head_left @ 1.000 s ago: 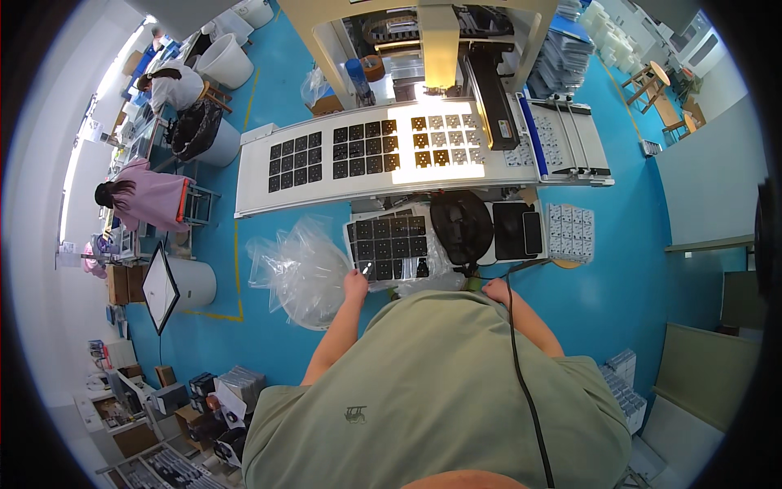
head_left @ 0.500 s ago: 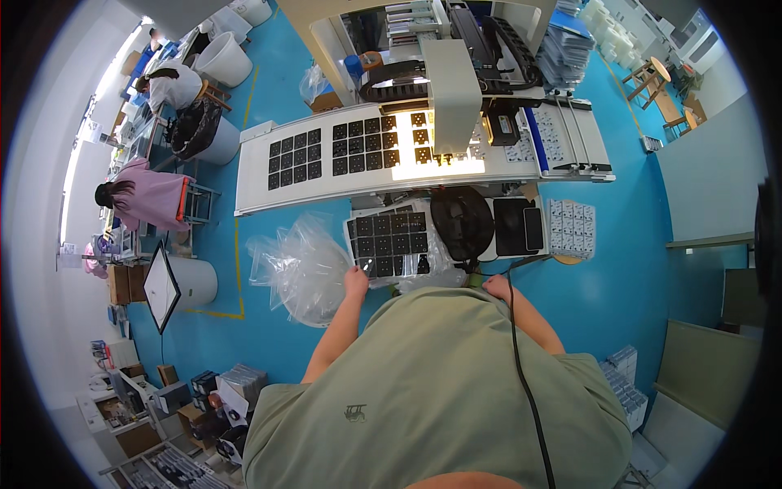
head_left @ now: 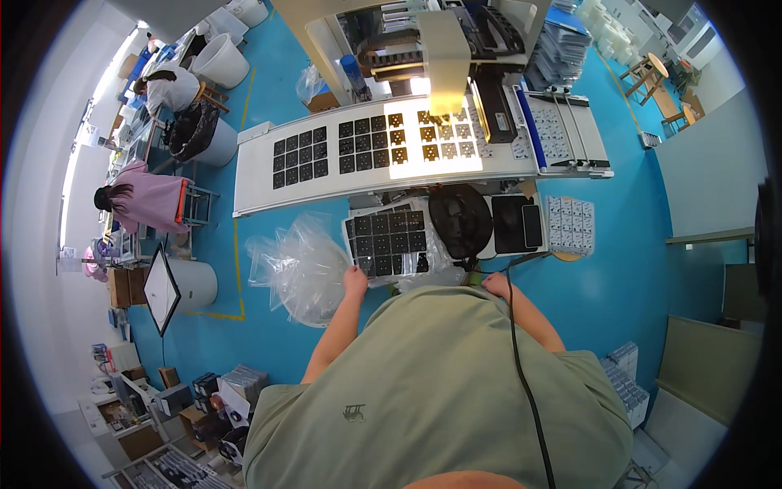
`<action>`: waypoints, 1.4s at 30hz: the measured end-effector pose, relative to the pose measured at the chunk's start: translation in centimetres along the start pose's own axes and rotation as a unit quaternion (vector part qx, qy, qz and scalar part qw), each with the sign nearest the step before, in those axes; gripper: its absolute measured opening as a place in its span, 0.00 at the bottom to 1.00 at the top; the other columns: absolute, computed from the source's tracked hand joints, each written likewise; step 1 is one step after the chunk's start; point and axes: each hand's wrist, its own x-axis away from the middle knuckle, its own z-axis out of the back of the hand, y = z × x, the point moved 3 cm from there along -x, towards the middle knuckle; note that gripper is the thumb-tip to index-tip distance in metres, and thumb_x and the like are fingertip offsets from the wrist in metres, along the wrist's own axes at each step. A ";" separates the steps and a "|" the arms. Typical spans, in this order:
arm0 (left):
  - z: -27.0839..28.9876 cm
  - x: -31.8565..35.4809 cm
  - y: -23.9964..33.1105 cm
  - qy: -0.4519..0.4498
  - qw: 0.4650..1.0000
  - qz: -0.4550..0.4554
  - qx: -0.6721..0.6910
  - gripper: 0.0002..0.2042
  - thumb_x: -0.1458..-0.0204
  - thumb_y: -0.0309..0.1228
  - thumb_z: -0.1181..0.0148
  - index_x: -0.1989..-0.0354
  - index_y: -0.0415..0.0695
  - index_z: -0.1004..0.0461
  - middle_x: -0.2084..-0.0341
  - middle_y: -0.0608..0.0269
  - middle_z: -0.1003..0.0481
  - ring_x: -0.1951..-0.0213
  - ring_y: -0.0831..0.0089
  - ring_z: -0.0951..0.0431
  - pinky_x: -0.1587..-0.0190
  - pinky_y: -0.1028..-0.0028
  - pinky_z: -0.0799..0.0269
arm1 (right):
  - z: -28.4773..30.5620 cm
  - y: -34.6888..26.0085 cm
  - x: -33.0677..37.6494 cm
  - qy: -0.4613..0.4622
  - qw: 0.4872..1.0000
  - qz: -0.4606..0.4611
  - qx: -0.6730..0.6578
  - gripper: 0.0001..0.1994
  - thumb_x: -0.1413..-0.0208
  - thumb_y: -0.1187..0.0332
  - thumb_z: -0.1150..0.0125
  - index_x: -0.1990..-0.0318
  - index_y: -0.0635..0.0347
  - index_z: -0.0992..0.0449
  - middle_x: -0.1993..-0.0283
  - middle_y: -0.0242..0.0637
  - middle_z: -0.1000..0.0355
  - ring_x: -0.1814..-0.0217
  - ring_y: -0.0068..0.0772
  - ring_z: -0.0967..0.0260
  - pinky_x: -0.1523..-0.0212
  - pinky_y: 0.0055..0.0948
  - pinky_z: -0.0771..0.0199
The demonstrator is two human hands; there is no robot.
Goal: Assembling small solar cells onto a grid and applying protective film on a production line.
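My left hand (head_left: 355,281) is closed at the near left corner of a sheet of black square pieces (head_left: 389,236), touching its edge. What the fingers pinch is hidden. That sheet lies on a clear plastic wrapping (head_left: 440,265) in front of me. My right hand (head_left: 495,284) is curled close to my body, near a black cable (head_left: 513,342) and a small green thing (head_left: 476,279); its grip is too small to make out. Between the hands, farther off, rest a black bag-like object (head_left: 460,222) and a phone (head_left: 532,226) on a dark pad (head_left: 510,236).
Beyond stands a machine with a long white bed (head_left: 252,175) carrying rows of black squares, under a lit moving head (head_left: 446,65). Crumpled clear plastic (head_left: 297,265) lies at left. At right is a tray of small parts (head_left: 572,226). Two people (head_left: 147,196) sit along the left benches.
The machine's head has moved back, uncovering more brightly lit squares on the bed. A dark block beside it has shifted too. Both my hands stay where they were.
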 end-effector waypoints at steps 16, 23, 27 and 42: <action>-0.3 -0.7 -0.6 -0.021 0.999 -0.025 -0.026 0.16 0.37 0.32 0.50 0.49 0.37 0.20 0.64 0.44 0.20 0.62 0.52 0.19 0.61 0.58 0.24 | 0.1 0.2 0.0 -0.020 1.000 -0.010 0.007 0.15 0.46 0.55 0.35 0.63 0.57 0.12 0.59 0.49 0.16 0.54 0.51 0.18 0.48 0.45 0.19; 0.5 -2.7 -3.0 -0.035 0.997 -0.051 -0.043 0.17 0.34 0.34 0.50 0.44 0.39 0.22 0.68 0.53 0.21 0.71 0.62 0.20 0.72 0.63 0.25 | 0.4 -0.9 0.4 -0.025 0.999 0.026 0.012 0.17 0.46 0.55 0.36 0.62 0.60 0.12 0.60 0.51 0.17 0.56 0.53 0.18 0.50 0.46 0.19; -0.6 -2.6 -3.3 -0.014 0.998 -0.049 -0.038 0.17 0.34 0.33 0.49 0.43 0.39 0.22 0.71 0.55 0.23 0.74 0.65 0.23 0.75 0.64 0.28 | 0.6 -0.8 0.8 -0.008 0.999 0.025 0.021 0.17 0.46 0.55 0.36 0.63 0.61 0.13 0.62 0.52 0.17 0.58 0.53 0.18 0.51 0.47 0.19; -0.2 -1.5 -2.1 -0.029 0.998 -0.052 -0.026 0.16 0.34 0.30 0.53 0.47 0.36 0.23 0.71 0.55 0.24 0.73 0.65 0.24 0.74 0.64 0.28 | 0.2 -0.2 0.4 -0.011 1.000 0.016 -0.001 0.17 0.47 0.55 0.35 0.63 0.61 0.13 0.62 0.52 0.17 0.58 0.53 0.18 0.51 0.46 0.19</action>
